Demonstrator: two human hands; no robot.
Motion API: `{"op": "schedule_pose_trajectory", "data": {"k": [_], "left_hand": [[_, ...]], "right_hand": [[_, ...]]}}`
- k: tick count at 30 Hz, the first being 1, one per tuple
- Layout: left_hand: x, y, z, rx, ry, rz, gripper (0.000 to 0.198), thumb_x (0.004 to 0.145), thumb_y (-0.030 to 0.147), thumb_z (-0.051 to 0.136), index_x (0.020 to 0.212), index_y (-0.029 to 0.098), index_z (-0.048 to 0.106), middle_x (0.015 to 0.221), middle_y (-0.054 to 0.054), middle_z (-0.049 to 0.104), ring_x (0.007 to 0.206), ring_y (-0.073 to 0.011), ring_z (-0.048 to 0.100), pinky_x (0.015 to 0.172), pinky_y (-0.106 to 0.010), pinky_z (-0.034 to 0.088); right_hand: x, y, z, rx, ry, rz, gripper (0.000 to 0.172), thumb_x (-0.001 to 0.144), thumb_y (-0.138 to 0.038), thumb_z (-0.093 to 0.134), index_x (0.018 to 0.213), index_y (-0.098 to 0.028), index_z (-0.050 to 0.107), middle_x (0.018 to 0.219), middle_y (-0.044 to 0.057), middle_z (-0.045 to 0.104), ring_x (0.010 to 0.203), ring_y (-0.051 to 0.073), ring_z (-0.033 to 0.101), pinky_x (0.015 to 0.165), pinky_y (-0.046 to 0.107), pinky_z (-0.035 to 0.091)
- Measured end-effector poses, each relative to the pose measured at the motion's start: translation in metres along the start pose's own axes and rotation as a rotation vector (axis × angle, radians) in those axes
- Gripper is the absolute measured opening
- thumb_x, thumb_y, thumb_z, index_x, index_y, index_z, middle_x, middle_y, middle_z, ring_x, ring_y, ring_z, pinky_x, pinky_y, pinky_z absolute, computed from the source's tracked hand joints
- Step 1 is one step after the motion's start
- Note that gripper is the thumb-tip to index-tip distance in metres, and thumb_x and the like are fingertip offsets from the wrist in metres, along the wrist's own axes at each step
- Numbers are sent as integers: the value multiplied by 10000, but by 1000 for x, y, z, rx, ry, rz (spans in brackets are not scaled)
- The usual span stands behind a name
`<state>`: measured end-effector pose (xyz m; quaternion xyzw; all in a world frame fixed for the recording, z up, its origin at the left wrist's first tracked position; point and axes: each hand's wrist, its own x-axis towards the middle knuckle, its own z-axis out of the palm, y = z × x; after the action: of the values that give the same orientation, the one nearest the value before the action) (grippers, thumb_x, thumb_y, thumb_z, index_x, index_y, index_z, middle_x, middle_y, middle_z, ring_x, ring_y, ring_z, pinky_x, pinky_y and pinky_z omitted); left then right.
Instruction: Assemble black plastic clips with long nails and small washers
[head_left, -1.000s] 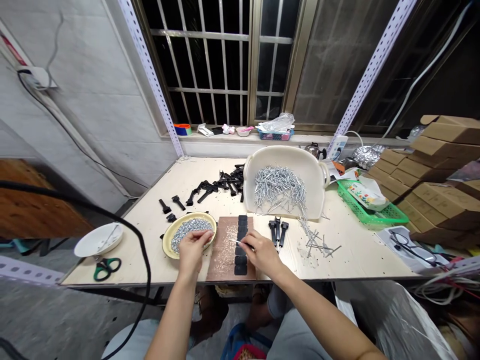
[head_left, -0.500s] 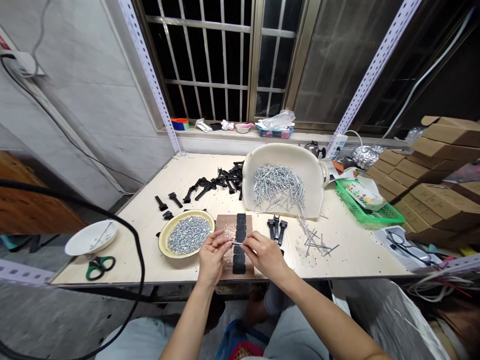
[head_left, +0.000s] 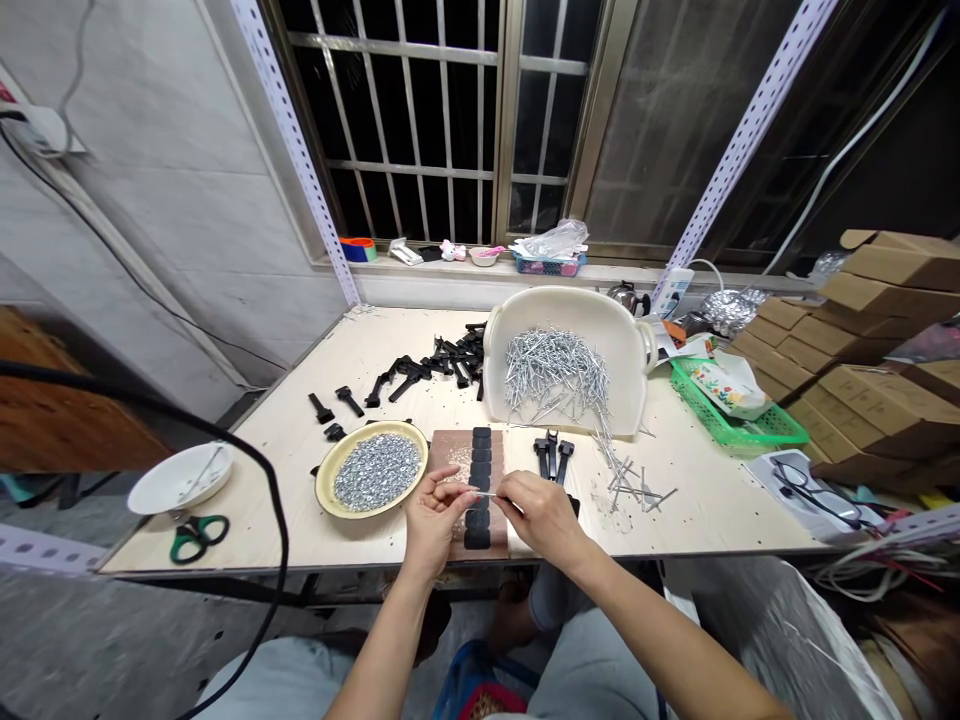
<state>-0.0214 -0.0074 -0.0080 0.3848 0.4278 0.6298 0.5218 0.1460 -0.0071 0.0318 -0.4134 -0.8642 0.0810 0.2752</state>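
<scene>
Over a brown board [head_left: 442, 450], my left hand [head_left: 435, 515] and my right hand [head_left: 544, 510] meet with fingertips pinched. Between them runs a thin metal pin [head_left: 487, 493], lying roughly level; each hand grips one end. Whether a smaller part sits in the left fingertips is hidden. A row of black blocks [head_left: 480, 468] stands on the board beneath the hands. To the left is a yellow bowl [head_left: 324, 492] full of small silver metal pieces [head_left: 377, 472]. Just right of the board lie several black plastic parts [head_left: 553, 458].
Behind, a cream tub [head_left: 630, 400] holds a heap of metal pins [head_left: 555, 370], some spilling onto the table. More black parts [head_left: 457, 355] lie at the back. White dish [head_left: 142, 497] and scissors [head_left: 199, 537] are left; green basket [head_left: 735, 435], glasses [head_left: 817, 495] and cardboard boxes [head_left: 877, 400] right.
Both hands have shifted slightly to the right with the pin between them. Their pinch grips stay closed, and the things on the table look unmoved.
</scene>
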Motion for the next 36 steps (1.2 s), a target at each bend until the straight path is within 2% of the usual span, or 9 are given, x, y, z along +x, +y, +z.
{"op": "schedule_pose_trajectory", "data": {"k": [6,13,16,20,23,27,29,33,36], "left_hand": [[-3,5,1,52,9,-13,475,589,202,734,1013,162,523,719,-21,675,736,-160,643,753,-290,475],[-5,7,-2,67,-54,3,485,602,196,721,1039,168,512,751,-41,688,738,-161,643,773,-307,476],[-4,5,-1,87,-84,-4,558,616,200,709,1124,176,479,874,-71,683,832,-172,632,817,-320,463],[-3,2,-1,147,-35,-1,601,625,221,697,1174,197,454,1088,-114,595,981,-202,586,862,-347,452],[-2,2,-6,179,15,-17,538,633,247,690,1129,183,491,1046,-111,596,945,-197,595,863,-358,456],[-1,4,-21,192,127,-18,471,622,265,698,1053,161,538,958,-91,622,917,-177,596,846,-330,458],[-1,6,-25,203,171,-13,448,614,267,704,1022,156,555,918,-78,630,892,-169,600,824,-312,465],[-3,10,-23,217,113,10,410,636,269,691,1010,161,564,908,-69,631,879,-160,602,819,-300,467],[-5,13,-25,218,126,-1,400,643,288,687,1001,159,563,898,-71,632,860,-162,607,793,-300,477]], "right_hand": [[1,0,-3,-6,-41,1,246,925,-276,357,825,-186,563,796,58,596,798,166,550,673,252,406],[-2,-1,-1,307,14,40,132,881,-276,463,854,-188,556,831,38,571,782,143,549,700,241,423],[6,12,9,341,19,52,122,871,-256,482,818,-184,565,831,28,553,787,130,542,713,233,421],[35,47,30,153,-21,185,101,839,-225,525,776,-169,582,842,31,551,782,142,530,695,249,413],[49,65,44,72,-70,213,108,831,-171,513,771,-158,602,863,49,565,818,163,526,698,269,402],[42,65,52,167,-249,27,60,721,-201,656,672,-185,625,756,-8,591,730,130,549,633,215,400],[42,64,53,201,-303,-3,96,682,-235,697,639,-189,625,723,-23,591,697,119,551,604,199,396],[52,67,53,124,-136,195,130,822,-192,531,736,-156,621,843,42,598,798,151,538,676,253,400],[44,63,56,144,-171,144,93,779,-181,585,690,-168,607,795,15,600,766,141,542,667,240,403]]}}
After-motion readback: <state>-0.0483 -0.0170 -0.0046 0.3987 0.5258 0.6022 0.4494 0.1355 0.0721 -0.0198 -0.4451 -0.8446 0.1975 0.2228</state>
